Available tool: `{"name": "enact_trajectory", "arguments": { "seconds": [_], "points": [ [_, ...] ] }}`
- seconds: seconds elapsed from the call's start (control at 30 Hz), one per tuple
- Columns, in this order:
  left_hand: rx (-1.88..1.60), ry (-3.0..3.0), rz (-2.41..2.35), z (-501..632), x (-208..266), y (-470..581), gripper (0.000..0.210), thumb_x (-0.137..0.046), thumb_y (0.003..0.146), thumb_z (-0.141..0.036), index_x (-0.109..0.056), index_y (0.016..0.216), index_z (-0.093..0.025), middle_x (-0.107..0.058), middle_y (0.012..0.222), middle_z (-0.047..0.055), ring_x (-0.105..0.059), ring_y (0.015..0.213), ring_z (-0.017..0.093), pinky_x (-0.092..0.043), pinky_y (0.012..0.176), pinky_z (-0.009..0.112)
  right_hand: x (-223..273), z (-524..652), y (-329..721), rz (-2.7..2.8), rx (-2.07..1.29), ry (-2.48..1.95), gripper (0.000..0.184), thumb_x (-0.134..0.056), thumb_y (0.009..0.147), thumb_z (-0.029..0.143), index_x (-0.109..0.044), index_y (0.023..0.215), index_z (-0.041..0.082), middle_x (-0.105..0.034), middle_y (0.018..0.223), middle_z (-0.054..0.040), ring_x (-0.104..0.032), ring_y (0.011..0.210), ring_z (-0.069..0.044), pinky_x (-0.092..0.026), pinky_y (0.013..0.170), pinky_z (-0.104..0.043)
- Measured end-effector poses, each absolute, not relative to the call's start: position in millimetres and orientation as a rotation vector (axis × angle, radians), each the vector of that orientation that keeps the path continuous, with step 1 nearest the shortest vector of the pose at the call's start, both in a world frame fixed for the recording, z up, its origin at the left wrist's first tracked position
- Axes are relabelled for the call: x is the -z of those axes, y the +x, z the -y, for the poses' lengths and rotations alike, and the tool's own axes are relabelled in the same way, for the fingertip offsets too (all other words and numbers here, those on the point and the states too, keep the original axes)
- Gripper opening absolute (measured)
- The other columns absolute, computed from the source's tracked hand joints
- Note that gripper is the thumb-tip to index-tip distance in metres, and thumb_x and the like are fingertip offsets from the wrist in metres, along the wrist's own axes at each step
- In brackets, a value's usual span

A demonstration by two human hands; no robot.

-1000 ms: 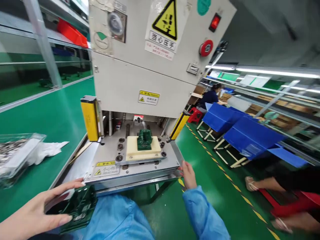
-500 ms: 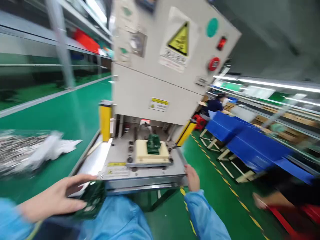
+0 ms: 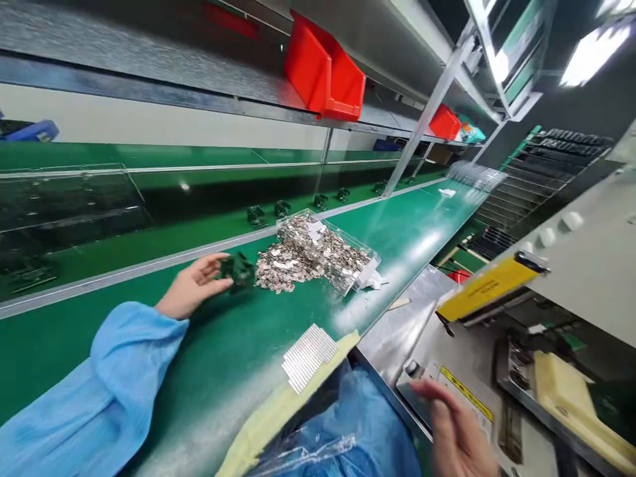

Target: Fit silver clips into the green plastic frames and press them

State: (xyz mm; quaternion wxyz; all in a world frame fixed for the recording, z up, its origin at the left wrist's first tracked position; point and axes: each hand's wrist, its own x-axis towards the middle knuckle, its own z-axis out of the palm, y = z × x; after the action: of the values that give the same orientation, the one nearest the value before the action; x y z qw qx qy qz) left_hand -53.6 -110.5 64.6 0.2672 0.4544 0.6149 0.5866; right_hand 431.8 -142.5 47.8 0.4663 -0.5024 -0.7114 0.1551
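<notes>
1. Left hand (image 3: 196, 285) has moved from beside the machine's front edge to the pile of small metal pieces (image 3: 281, 268), carrying the dark green part (image 3: 240, 271); the right hand (image 3: 457, 424) has come off the machine's edge; the view has swung leftward.
2. Left grip: thumb and fingers pinch the dark green part, which sits just beside the pile, over the green surface (image 3: 233, 351); whether it touches that surface, I cannot tell.
3. Right grip: blurred, before the machine's base plate; I cannot tell whether its fingers are spread or pressed together.
4. Metal pieces also fill a clear tray (image 3: 345, 233), which lies tilted against the pile; nearer the person, a block of thin metal strips (image 3: 309, 358) lies beside a pale yellow edging (image 3: 283, 407).
5. Similar green parts (image 3: 256, 216) stand in a row behind the pile; at right are the machine's yellow bar (image 3: 489, 288) and cream block (image 3: 566, 391).
</notes>
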Motion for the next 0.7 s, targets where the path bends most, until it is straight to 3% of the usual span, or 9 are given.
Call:
{"name": "enact_trajectory", "arguments": {
  "seconds": [0.1,0.23,0.33,0.43,0.57,0.7],
  "points": [
    [-1.896,0.994,-2.031,92.4,-43.0,-110.8,0.076,-0.076,0.062,-0.048,-0.052,0.126,-0.015,-0.063,0.119,0.015,-0.056,0.12,0.031,-0.045,0.104,0.046,-56.8,92.6,359.0,1.85,-0.638,-1.09,0.024,-0.05,0.096,0.038,-0.06,0.111,0.021,-0.07,0.096,-0.0071,-0.067,0.086,-0.021,-0.055,0.077,-0.031],
    [-1.924,0.904,-2.223,51.1,-34.1,-152.1,0.076,-0.073,0.069,-0.038,-0.044,0.136,-0.015,-0.053,0.134,0.019,-0.057,0.12,0.032,-0.049,0.101,0.045,-60.0,29.6,282.1,2.036,-0.769,-1.021,0.028,-0.049,0.094,0.039,-0.061,0.108,0.017,-0.069,0.086,-0.0072,-0.066,0.075,-0.02,-0.054,0.066,-0.03],
    [-1.846,0.961,-2.315,13.7,-34.0,-167.6,0.073,-0.072,0.072,-0.033,-0.045,0.137,-0.016,-0.052,0.135,0.019,-0.064,0.109,0.032,-0.05,0.099,0.046,-59.1,-5.0,243.3,2.227,-0.669,-0.961,0.03,-0.048,0.092,0.035,-0.061,0.112,0.016,-0.067,0.088,-0.0077,-0.064,0.072,-0.02,-0.053,0.061,-0.029],
    [-1.749,1.074,-2.361,-15.9,-33.0,-174.5,0.067,-0.07,0.074,-0.029,-0.047,0.136,-0.014,-0.056,0.132,0.02,-0.063,0.11,0.033,-0.047,0.101,0.048,-59.0,-31.4,211.6,2.381,-0.461,-0.899,0.031,-0.045,0.093,0.031,-0.061,0.115,0.016,-0.064,0.098,-0.0097,-0.063,0.07,-0.018,-0.054,0.067,-0.031],
    [-1.708,1.189,-2.482,-14.1,-36.3,-182.0,0.067,-0.069,0.075,-0.031,-0.047,0.136,-0.015,-0.043,0.146,0.017,-0.043,0.134,0.031,-0.036,0.111,0.042,-54.8,-60.3,174.9,2.505,-0.136,-0.915,0.037,-0.043,0.093,0.029,-0.058,0.123,0.014,-0.06,0.114,-0.0147,-0.065,0.082,-0.023,-0.054,0.075,-0.036],
    [-1.725,1.06,-2.833,48.3,-49.5,-215.2,0.064,-0.06,0.083,-0.038,-0.042,0.139,-0.013,-0.016,0.158,0.015,-0.009,0.148,0.028,-0.013,0.119,0.045,-40.8,-84.6,152.8,2.615,0.172,-0.918,0.034,-0.045,0.092,0.027,-0.062,0.119,0.016,-0.062,0.107,-0.0142,-0.066,0.084,-0.026,-0.054,0.072,-0.036]
  ]
}}
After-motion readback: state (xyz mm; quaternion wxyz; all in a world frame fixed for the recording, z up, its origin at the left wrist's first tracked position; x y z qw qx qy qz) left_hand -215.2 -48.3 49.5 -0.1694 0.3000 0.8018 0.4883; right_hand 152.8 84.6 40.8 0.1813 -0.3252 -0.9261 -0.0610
